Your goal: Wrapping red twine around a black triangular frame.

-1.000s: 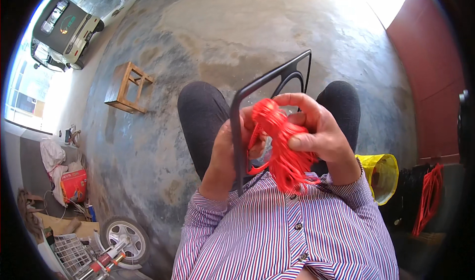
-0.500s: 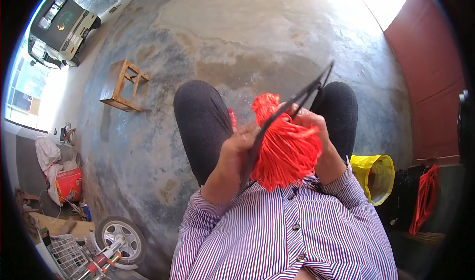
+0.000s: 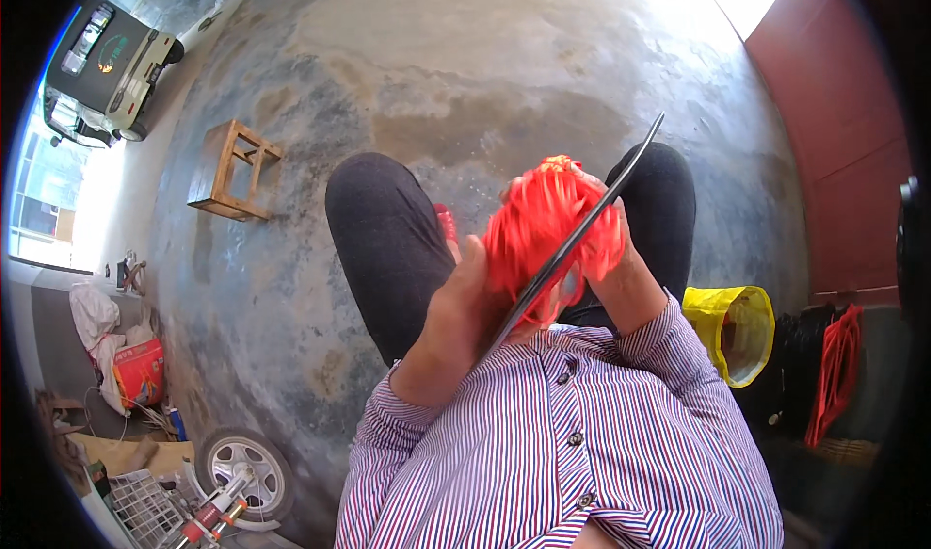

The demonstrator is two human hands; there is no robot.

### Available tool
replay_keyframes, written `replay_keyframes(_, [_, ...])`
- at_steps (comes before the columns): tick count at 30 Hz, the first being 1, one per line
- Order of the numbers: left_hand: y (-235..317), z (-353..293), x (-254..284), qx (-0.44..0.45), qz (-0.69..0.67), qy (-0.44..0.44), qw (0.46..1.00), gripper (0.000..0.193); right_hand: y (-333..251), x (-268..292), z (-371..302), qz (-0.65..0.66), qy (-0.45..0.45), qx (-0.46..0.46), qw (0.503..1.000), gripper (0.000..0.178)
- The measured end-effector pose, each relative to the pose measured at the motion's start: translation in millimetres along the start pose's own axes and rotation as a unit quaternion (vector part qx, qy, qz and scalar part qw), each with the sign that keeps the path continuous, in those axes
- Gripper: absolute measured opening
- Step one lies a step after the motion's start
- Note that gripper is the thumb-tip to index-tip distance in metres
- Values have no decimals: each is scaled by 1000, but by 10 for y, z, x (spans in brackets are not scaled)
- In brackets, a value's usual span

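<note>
A bundle of bright red cords (image 3: 543,224), tied like a tassel, is between my two hands above my lap. My left hand (image 3: 456,306) is closed on its left side, thumb up, with the other fingers hidden behind the cords. My right hand (image 3: 621,277) wraps round the far right side of the bundle, its fingers partly covered by strands. The cords are smeared by motion. A long, thin black strip (image 3: 609,192) slants across the front of the bundle, from near my right knee down to my left wrist. Which hand holds this strip, I cannot tell.
A wooden stool (image 3: 233,171) stands on the concrete floor ahead to the left. To my right are a yellow bag (image 3: 706,331) and hanging red cords (image 3: 836,374). At lower left lies a wheel (image 3: 247,476) beside a wire basket (image 3: 145,505). A three-wheeled vehicle (image 3: 112,69) is parked far left.
The red bundle has turned over and risen slightly, its loose ends no longer fanned toward me. The black strip has swung, showing now as one line rather than two.
</note>
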State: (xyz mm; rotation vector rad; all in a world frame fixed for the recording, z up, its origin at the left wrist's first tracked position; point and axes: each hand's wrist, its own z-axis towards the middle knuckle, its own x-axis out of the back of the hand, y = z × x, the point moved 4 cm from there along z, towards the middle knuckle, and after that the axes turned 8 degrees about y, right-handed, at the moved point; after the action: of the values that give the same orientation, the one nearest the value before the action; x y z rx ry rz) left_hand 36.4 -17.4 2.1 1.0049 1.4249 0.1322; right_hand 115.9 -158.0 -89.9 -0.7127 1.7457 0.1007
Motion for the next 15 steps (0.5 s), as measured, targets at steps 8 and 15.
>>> replay_keyframes(8, [48,-7,164,-91,31,49,994,75,-332,-202,-329,-73,-65,128,987,37])
replay_keyframes(15, [141,-19,394,-141,11,22,990,45,-601,-434,-667,25,-312,51,949,49])
